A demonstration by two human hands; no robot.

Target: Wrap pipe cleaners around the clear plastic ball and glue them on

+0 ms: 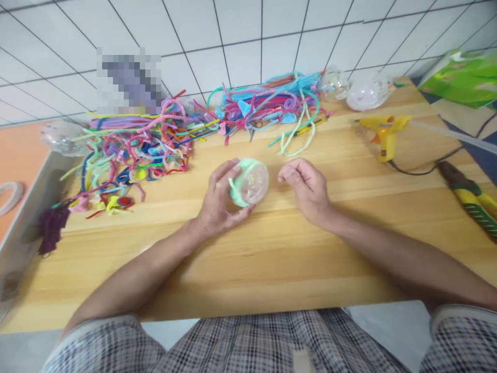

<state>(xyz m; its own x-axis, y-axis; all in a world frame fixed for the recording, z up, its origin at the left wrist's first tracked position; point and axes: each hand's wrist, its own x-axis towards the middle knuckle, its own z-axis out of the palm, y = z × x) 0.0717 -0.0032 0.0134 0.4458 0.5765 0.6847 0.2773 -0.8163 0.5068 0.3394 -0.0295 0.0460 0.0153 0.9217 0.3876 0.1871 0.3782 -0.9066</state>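
Observation:
My left hand (218, 201) grips a clear plastic ball (258, 185) from its left side, with fingers at the top and thumb underneath. Mint-green pipe cleaner (241, 178) wraps round the ball's left part, and one short end sticks out near my fingers. Just right of the ball, and apart from it, my right hand (308, 190) is closed, thumb pressed against curled fingers. Whether something small is pinched there I cannot make out. Beyond both hands, a loose light-green pipe cleaner (312, 135) lies looped on the wooden table (248, 264).
Tangled pipe cleaners (151, 140) and a bundle (267, 98) line the tiled wall. Small scissors (256, 124) lie among them. At right are a yellow glue gun (385, 132) with its cord, pliers (468, 194) and a green bag (462, 77). More clear balls (367, 92) stand behind.

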